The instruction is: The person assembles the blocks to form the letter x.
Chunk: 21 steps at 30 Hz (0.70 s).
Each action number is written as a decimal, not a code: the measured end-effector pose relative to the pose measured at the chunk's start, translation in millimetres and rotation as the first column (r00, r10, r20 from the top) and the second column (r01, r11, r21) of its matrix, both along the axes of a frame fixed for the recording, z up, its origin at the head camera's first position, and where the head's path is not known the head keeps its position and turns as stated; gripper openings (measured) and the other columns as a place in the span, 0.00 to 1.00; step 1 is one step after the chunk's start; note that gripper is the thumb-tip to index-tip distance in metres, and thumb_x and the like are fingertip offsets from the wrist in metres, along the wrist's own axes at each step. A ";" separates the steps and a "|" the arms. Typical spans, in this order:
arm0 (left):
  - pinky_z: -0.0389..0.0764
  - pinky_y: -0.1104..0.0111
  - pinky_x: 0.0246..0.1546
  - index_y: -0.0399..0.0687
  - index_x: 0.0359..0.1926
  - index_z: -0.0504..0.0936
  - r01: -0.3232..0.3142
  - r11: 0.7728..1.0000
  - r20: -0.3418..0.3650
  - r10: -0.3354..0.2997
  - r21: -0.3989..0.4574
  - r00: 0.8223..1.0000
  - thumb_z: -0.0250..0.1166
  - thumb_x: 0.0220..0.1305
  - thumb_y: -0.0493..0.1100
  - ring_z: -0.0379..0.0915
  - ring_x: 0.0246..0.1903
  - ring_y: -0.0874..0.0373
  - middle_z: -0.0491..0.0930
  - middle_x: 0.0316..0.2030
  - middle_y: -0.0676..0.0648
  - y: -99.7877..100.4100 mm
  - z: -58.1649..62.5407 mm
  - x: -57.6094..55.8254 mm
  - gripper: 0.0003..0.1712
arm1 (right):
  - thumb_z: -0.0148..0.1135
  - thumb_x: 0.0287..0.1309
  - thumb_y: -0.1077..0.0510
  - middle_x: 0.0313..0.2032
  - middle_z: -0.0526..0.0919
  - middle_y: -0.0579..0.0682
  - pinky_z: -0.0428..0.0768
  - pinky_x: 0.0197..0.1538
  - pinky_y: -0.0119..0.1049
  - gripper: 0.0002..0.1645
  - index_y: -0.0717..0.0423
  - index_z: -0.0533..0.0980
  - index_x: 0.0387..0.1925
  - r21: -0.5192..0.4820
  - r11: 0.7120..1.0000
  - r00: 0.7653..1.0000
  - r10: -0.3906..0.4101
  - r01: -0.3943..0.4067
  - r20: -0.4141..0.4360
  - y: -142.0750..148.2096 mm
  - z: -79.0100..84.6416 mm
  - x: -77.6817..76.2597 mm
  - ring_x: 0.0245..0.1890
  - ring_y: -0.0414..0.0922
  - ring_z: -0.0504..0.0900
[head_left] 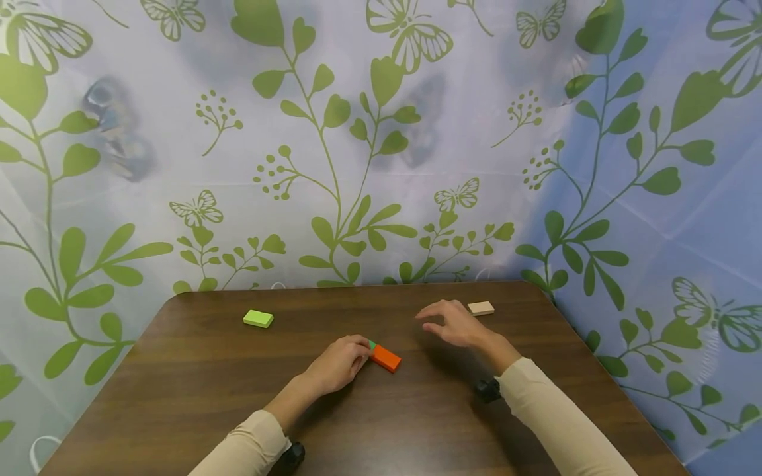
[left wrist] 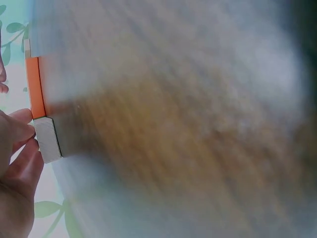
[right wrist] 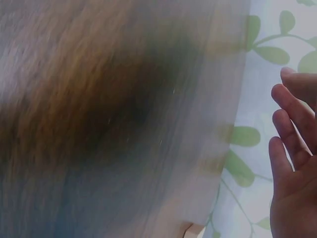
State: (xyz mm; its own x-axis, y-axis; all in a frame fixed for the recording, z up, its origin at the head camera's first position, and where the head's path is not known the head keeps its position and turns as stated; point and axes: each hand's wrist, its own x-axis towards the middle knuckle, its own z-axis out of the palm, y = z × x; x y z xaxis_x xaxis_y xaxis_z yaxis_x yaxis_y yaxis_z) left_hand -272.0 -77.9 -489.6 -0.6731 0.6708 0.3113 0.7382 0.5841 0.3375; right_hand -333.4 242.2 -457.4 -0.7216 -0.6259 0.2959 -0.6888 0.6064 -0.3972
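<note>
My left hand point(head_left: 340, 362) is at mid-table, its fingertips pinching a small block point(left wrist: 48, 140). That block has a pale grey side in the left wrist view; a green bit point(head_left: 372, 344) shows by the fingers in the head view, and the rest is hidden. An orange block point(head_left: 385, 358) lies flat on the table, end to end with the pinched block and seemingly touching it. To the right, my right hand point(head_left: 455, 322) hovers above the table with relaxed fingers and holds nothing. Just beyond it lies a beige block point(head_left: 481, 309).
A lime-green block point(head_left: 258, 318) lies at the back left of the brown wooden table point(head_left: 417, 423). A curtain point(head_left: 357, 165) with leaves and butterflies hangs behind the table and along its right side. Dark wrist cameras sit under both cuffs.
</note>
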 end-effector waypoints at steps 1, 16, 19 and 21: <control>0.80 0.55 0.55 0.37 0.46 0.90 -0.002 1.000 -0.001 0.002 -0.002 1.000 0.65 0.71 0.32 0.80 0.51 0.47 0.82 0.50 0.43 -0.2 0.1 0.3 0.08 | 0.69 0.66 0.62 0.52 0.87 0.51 0.78 0.58 0.57 0.15 0.58 0.86 0.53 -0.004 1.000 1.000 -0.008 0.008 0.005 1.6 -0.2 -0.4 0.55 0.54 0.83; 0.81 0.55 0.54 0.36 0.46 0.90 -0.003 1.000 -0.001 0.003 0.000 1.000 0.66 0.71 0.32 0.80 0.51 0.46 0.83 0.50 0.42 -0.9 1.1 2.0 0.08 | 0.70 0.66 0.62 0.55 0.85 0.56 0.75 0.60 0.60 0.18 0.60 0.85 0.56 -0.033 0.987 0.986 -0.156 0.158 0.065 29.1 3.0 -9.3 0.59 0.60 0.80; 0.81 0.56 0.54 0.37 0.46 0.90 -0.003 1.000 0.000 0.003 -0.002 1.000 0.66 0.71 0.32 0.80 0.51 0.47 0.83 0.50 0.42 -0.6 1.3 1.8 0.08 | 0.70 0.66 0.61 0.56 0.84 0.58 0.75 0.60 0.61 0.19 0.59 0.84 0.57 -0.031 0.979 0.976 -0.196 0.199 0.092 35.2 5.8 -10.3 0.60 0.61 0.79; 0.81 0.56 0.54 0.37 0.45 0.90 -0.002 1.000 -0.002 0.002 -0.003 1.000 0.66 0.71 0.32 0.80 0.51 0.47 0.83 0.50 0.43 -0.6 1.2 1.5 0.08 | 0.69 0.66 0.61 0.57 0.84 0.59 0.75 0.60 0.62 0.19 0.58 0.84 0.58 -0.027 0.975 0.970 -0.216 0.220 0.108 39.4 6.8 -11.2 0.60 0.62 0.78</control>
State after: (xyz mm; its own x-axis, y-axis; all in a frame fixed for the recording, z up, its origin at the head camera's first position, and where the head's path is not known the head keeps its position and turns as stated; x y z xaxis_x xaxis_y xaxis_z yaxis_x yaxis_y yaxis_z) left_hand -270.5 -78.6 -488.4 -0.6737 0.6704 0.3110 0.7378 0.5864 0.3342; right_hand -344.6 281.6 -450.6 -0.8676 -0.4393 0.2329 -0.4951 0.7203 -0.4858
